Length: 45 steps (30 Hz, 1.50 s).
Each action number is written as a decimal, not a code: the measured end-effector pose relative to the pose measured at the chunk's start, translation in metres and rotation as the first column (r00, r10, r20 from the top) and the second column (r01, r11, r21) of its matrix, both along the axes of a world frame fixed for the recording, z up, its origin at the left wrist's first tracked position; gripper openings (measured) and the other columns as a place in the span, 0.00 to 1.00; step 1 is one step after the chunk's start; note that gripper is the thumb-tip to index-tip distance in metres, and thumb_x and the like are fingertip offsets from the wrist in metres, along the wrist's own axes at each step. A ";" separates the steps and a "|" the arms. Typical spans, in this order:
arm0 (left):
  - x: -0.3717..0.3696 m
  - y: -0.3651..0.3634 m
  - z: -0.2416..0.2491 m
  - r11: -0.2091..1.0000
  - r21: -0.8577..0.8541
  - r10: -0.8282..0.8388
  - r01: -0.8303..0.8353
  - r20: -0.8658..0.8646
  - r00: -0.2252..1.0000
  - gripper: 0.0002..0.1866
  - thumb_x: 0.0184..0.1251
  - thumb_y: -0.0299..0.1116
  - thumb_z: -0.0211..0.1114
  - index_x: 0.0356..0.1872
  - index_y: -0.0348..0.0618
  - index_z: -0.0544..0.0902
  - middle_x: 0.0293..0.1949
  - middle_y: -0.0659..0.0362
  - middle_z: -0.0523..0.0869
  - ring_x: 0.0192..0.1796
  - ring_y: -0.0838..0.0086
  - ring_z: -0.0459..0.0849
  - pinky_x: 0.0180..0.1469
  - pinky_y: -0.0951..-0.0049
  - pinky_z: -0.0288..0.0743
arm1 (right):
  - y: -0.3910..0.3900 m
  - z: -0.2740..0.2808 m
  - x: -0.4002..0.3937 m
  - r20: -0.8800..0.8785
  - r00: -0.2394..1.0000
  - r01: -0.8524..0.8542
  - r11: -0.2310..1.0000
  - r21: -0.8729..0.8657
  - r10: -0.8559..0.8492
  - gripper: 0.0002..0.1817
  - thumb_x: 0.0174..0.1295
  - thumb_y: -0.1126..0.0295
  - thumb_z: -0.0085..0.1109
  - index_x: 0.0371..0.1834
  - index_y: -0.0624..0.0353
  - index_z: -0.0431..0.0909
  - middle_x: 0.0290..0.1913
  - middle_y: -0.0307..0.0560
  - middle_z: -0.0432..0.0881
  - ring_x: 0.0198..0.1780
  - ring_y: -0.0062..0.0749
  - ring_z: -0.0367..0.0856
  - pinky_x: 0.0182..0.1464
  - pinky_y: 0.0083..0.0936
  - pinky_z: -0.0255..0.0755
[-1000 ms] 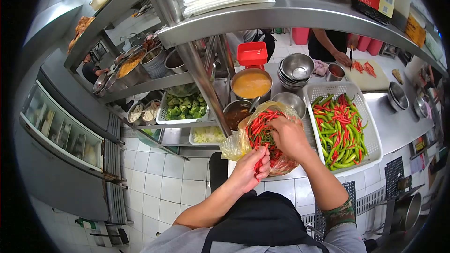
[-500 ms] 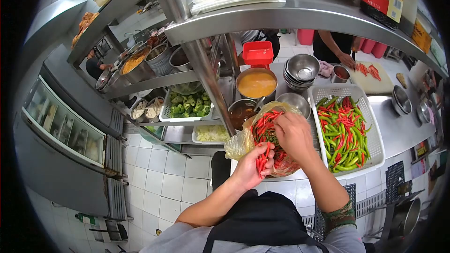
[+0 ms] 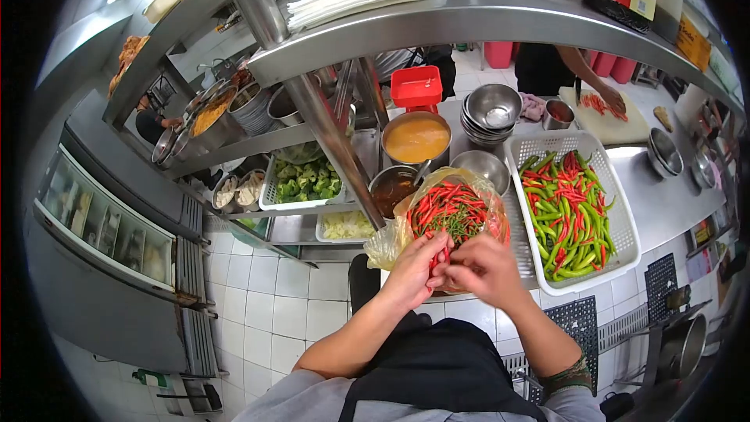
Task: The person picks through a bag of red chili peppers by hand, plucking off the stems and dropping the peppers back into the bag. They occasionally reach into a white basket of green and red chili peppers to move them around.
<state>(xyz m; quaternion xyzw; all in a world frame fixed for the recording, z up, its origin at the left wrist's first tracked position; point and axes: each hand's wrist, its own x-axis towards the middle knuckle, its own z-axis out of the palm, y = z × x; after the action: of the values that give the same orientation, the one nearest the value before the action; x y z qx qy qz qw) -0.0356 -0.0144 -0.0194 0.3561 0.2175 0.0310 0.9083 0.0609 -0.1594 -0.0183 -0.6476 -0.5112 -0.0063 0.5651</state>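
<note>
My left hand [image 3: 412,272] is closed around a small bunch of red chilies [image 3: 434,259], of which only a little shows between the fingers. Close against it, my right hand [image 3: 486,270] has its fingers curled in at the bunch; whatever they pinch is hidden and slightly blurred. Just beyond both hands stands an open plastic bag [image 3: 384,246] full of red chilies [image 3: 441,202], with green stems heaped on top. To the right, a white perforated basket [image 3: 631,242] holds mixed green and red chilies [image 3: 574,219].
Behind the bag stand a pot of orange liquid [image 3: 418,138], a pot of dark sauce [image 3: 393,191] and stacked metal bowls [image 3: 494,107]. A steel post [image 3: 332,144] and overhead shelf [image 3: 469,19] frame the space. Across the counter, another person's hand [image 3: 611,98] works at a cutting board [image 3: 639,125].
My right hand has come out of the bag, back toward me, and now meets my left hand at the chilies. The view has shifted slightly. The other person's hand moved over the board.
</note>
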 end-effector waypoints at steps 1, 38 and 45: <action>-0.003 0.002 0.001 0.999 0.008 -0.048 0.047 0.025 0.999 0.12 0.80 0.41 0.56 0.40 0.44 0.77 0.27 0.68 0.72 0.21 0.87 0.65 0.18 0.85 0.54 | 0.000 0.000 0.005 -0.234 0.971 -0.039 0.999 -0.011 0.036 0.06 0.61 0.70 0.69 0.36 0.59 0.84 0.34 0.39 0.83 0.32 0.26 0.78 0.35 0.24 0.72; 0.245 -0.119 0.011 0.918 -0.057 -0.385 0.393 0.113 0.916 0.21 0.79 0.48 0.50 0.57 0.40 0.72 0.53 0.45 0.81 0.56 0.55 0.82 0.59 0.41 0.77 | -0.127 -0.086 -0.003 -0.722 0.573 0.419 0.896 -0.148 -0.388 0.06 0.68 0.72 0.63 0.42 0.64 0.82 0.28 0.31 0.78 0.28 0.11 0.70 0.30 0.13 0.64; 0.231 -0.094 0.017 0.907 0.264 -0.363 0.327 0.099 0.926 0.40 0.76 0.46 0.58 0.79 0.40 0.51 0.81 0.46 0.48 0.81 0.56 0.49 0.78 0.46 0.45 | -0.150 -0.092 -0.018 -0.675 0.545 0.475 0.847 -0.239 -0.496 0.06 0.67 0.72 0.65 0.41 0.64 0.83 0.27 0.31 0.78 0.28 0.11 0.71 0.30 0.14 0.65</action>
<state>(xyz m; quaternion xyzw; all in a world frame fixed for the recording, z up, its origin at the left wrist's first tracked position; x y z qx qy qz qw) 0.1951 -0.1085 -0.0020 0.4942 0.0784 -0.0781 0.8623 0.0433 -0.3093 -0.1102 -0.7207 -0.0509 0.0972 0.6845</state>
